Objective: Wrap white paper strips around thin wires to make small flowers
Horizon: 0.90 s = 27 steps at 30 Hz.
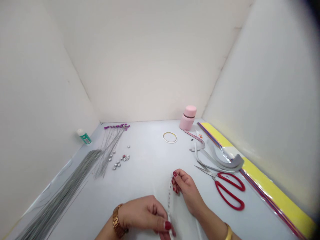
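Near the front of the table, a narrow white paper strip (169,200) with a row of small dark spots runs between my two hands. Its lower part is pinched between the thumb and fingers of my left hand (147,215), which wears a metal watch on the wrist. My right hand (185,186) grips the upper end with its fingertips. Red-handled scissors (226,188) lie with blades apart to the right of my right hand. Several small silvery folded stars (121,161) are scattered beyond my left hand.
Grey wires (67,190) lie bundled at left, near purple-tipped wire stems (116,126). A glue stick (84,136) stands by the left wall. Further back are a ring of tape (170,137) and a pink bottle (188,118). Grey strips (222,161) and yellow sheets (270,185) line the right.
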Each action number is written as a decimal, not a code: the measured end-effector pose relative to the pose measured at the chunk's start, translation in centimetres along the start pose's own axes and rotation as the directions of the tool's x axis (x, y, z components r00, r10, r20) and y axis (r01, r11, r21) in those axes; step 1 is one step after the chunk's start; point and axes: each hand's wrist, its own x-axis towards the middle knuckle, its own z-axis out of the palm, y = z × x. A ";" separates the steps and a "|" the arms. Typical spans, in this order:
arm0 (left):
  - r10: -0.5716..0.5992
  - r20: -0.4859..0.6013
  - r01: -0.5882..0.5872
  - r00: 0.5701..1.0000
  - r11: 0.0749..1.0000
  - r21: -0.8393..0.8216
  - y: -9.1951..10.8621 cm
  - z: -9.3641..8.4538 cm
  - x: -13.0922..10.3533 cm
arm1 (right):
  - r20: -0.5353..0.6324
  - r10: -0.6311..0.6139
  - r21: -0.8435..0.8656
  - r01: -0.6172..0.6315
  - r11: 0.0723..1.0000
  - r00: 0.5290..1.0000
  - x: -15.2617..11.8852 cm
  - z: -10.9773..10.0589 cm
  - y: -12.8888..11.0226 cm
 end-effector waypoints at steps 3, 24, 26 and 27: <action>0.058 -0.115 -0.056 0.992 0.998 0.015 0.0 -0.6 0.3 | 0.036 0.019 0.017 -0.020 1.000 0.999 0.0 -0.1 -0.1; 0.236 -0.706 -0.379 0.668 0.924 -0.050 -2.3 0.3 4.6 | 0.297 0.001 -0.126 0.039 0.991 0.955 -0.8 0.5 0.4; 0.227 -0.696 -0.392 0.681 0.916 -0.085 -2.2 0.3 4.7 | 0.307 -0.002 -0.127 0.043 0.991 0.952 -0.8 0.5 0.5; 0.221 -0.695 -0.399 0.684 0.911 -0.103 -2.2 0.3 4.7 | 0.314 -0.004 -0.127 0.046 0.991 0.949 -0.8 0.5 0.5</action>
